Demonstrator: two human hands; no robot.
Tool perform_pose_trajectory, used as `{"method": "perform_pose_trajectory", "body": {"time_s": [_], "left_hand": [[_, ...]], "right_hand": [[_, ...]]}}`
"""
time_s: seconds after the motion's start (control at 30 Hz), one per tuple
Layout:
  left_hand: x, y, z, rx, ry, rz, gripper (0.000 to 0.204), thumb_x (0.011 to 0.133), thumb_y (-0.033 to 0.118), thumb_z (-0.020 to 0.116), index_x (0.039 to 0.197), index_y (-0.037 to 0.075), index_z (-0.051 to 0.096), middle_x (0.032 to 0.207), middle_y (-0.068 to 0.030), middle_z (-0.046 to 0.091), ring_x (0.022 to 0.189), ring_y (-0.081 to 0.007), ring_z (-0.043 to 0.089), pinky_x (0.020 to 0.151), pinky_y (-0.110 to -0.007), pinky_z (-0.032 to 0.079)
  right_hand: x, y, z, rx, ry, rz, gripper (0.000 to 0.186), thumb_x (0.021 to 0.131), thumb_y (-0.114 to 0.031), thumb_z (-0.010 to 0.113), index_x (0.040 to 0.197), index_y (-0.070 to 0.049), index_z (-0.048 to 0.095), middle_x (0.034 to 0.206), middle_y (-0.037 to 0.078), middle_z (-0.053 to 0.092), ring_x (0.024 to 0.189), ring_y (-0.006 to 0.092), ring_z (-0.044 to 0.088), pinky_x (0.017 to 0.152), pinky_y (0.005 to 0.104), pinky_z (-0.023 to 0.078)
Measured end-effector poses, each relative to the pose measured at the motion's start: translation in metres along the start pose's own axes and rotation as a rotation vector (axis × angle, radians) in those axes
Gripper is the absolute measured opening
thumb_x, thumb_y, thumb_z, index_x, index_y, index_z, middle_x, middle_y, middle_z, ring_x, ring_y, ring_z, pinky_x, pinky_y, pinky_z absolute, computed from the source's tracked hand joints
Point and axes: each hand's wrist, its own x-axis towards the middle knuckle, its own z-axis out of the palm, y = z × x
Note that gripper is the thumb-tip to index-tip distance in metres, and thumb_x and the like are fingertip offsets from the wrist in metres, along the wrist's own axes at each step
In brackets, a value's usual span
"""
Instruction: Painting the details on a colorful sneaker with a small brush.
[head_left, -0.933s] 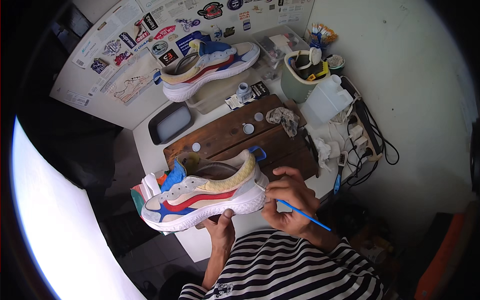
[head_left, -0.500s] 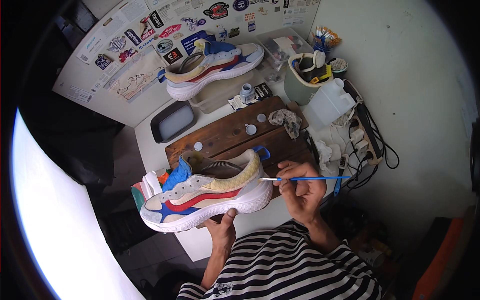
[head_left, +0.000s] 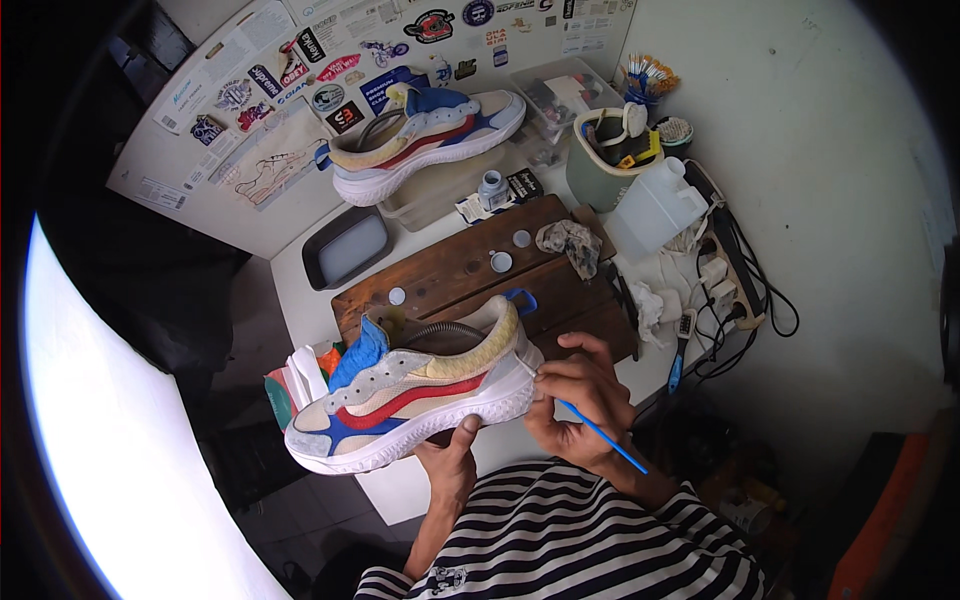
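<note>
My left hand (head_left: 448,462) grips a sneaker (head_left: 410,390) from below, its thumb on the white sole and the other fingers hidden underneath. The shoe has a white sole, a red wavy stripe, blue patches and a yellowed collar, with a coiled spring inside its opening. In my right hand (head_left: 585,400) is a thin blue paintbrush (head_left: 605,438), pinched between the fingers, handle slanting down to the right. Its tip is at the heel of the shoe, partly hidden by my fingers. Behind the shoe, small round caps (head_left: 500,262) lie on a dark wooden board (head_left: 440,262).
A matching sneaker (head_left: 425,140) rests on a clear plastic box at the back. Nearby are a black tray (head_left: 347,247) of cloudy liquid, a small paint bottle (head_left: 493,190), a crumpled rag (head_left: 570,246), a green bin (head_left: 600,170), a white jug (head_left: 658,208) and a power strip (head_left: 735,275).
My right hand has shifted down and left against the heel. The brush has swung from nearly level to slanting down to the right. The held sneaker has barely moved.
</note>
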Motion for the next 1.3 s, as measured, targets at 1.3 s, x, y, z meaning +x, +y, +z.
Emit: {"method": "perform_pose_trajectory", "body": {"time_s": [1.3], "left_hand": [[0.003, 0.004, 0.010, 0.011, 0.043, -0.029, 0.051, 0.082, 0.013, 0.079, 0.123, -0.003, 0.051, 0.111, -0.0107, 0.062, 0.103, -0.0208, 0.061, 0.097, -0.036, 0.047]], "right_hand": [[-0.001, -0.016, 0.009, -0.076, -0.096, -0.152, 0.028, 0.072, 0.001, 0.071, 0.098, -0.001, 0.061, 0.082, 0.008, 0.064, 0.060, 0.0173, 0.061, 0.096, 0.0524, 0.049]]}}
